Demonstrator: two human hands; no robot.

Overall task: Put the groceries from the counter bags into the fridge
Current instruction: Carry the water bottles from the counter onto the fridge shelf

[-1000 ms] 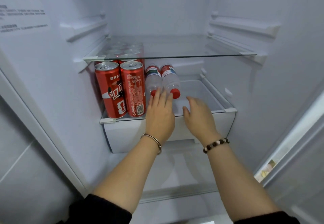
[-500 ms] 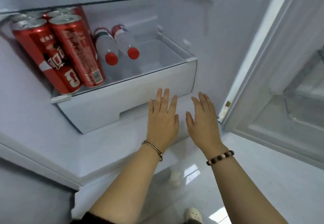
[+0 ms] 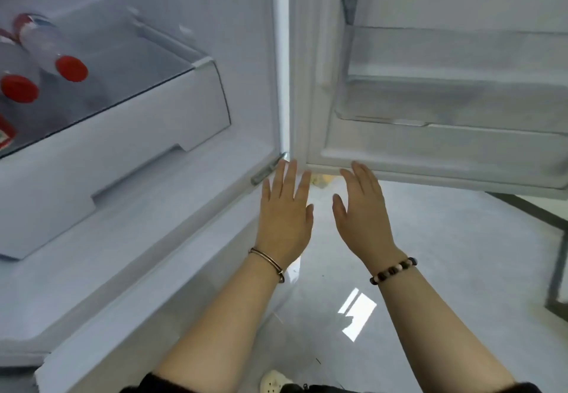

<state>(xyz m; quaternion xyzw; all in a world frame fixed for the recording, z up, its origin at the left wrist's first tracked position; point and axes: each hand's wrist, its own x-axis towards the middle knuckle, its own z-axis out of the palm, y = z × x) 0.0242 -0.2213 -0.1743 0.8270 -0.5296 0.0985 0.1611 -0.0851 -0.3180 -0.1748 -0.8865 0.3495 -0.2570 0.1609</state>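
Two clear water bottles with red caps (image 3: pixel 71 68) (image 3: pixel 19 88) lie on the glass shelf (image 3: pixel 147 67) at the upper left inside the open fridge. A sliver of a red can (image 3: pixel 4 136) shows at the left edge. My left hand (image 3: pixel 284 214) and my right hand (image 3: pixel 362 211) hover side by side, fingers spread and empty, outside the fridge near its lower right corner, above the floor. Neither hand touches anything.
A white drawer (image 3: pixel 129 140) sits under the glass shelf. The open fridge door (image 3: pixel 461 159) with clear door bins (image 3: pixel 445 97) stands at the right. A glossy grey floor (image 3: pixel 445 269) lies below, with a light shoe (image 3: pixel 273 382) at the bottom edge.
Both hands drew back out of the fridge, away from the bottles, and shifted right. The view swung right and down, bringing the door and floor into sight.
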